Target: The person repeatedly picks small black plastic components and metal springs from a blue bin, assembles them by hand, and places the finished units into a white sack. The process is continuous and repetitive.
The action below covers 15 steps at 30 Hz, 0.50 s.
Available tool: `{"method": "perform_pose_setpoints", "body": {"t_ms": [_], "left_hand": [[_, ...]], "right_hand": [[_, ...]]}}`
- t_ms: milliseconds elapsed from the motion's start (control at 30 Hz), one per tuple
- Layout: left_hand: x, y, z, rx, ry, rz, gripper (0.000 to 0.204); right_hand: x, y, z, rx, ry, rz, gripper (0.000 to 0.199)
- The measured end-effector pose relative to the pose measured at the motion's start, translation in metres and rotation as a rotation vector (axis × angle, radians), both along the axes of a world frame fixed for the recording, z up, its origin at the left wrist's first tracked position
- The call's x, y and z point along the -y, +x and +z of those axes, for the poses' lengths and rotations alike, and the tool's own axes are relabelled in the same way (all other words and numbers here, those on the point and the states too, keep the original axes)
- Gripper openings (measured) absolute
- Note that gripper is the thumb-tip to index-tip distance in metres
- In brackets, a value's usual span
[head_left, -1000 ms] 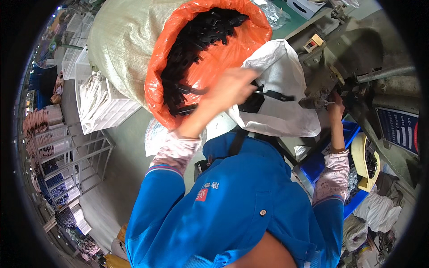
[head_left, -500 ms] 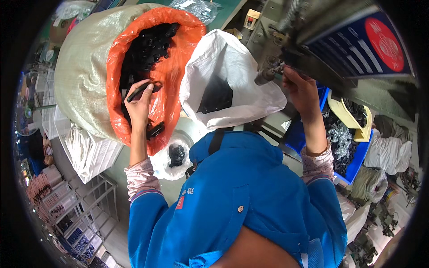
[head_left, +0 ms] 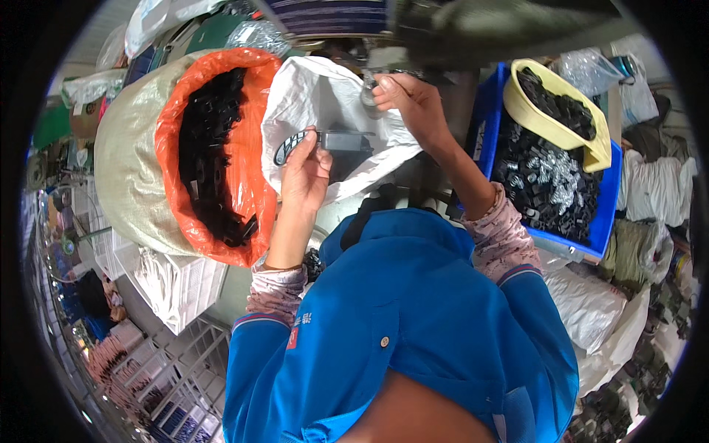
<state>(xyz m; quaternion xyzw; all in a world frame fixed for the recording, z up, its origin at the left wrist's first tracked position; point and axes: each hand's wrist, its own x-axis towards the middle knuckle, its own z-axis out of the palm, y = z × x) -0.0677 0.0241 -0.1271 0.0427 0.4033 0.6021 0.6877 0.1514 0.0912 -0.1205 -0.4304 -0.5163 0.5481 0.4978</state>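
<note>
A dark, elongated handle-like part (head_left: 343, 140) with an oval, slotted end and a grey, shiny middle lies in my left hand (head_left: 306, 177), thumb on top and fingers closed around it. It is held over the mouth of a white sack (head_left: 286, 94), which has dark contents low inside. My right hand (head_left: 415, 111) is at the sack's far right edge, under the machine (head_left: 502, 33). Its thumb and fingertips are pinched together by a small metal piece (head_left: 369, 92); what they grip is too small to make out.
To the left stands a woven sack (head_left: 129, 155) with an orange liner (head_left: 249, 148), full of black parts (head_left: 210, 148). A blue bin (head_left: 607, 214) on the right holds black and silvery small parts, with a cream scoop (head_left: 515, 100) on top. White baskets (head_left: 185, 295) stand lower left.
My left hand has moved right from the orange liner to the white sack, carrying the dark part, now turned broadside. My right hand stays by the machine. The whole view has shifted.
</note>
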Motion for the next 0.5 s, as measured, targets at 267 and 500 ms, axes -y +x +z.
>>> {"method": "perform_pose_setpoints", "body": {"t_ms": [267,500], "left_hand": [[0.035,0.054,-0.023,0.082,-0.034,-0.245,0.015],[0.063,0.096,0.009,-1.66,0.84,-0.873,0.079]], "right_hand": [[0.106,0.043,-0.005,0.011,-0.273,0.073,0.038],[0.165,0.094,-0.004,0.379,0.056,-0.105,0.034]]}}
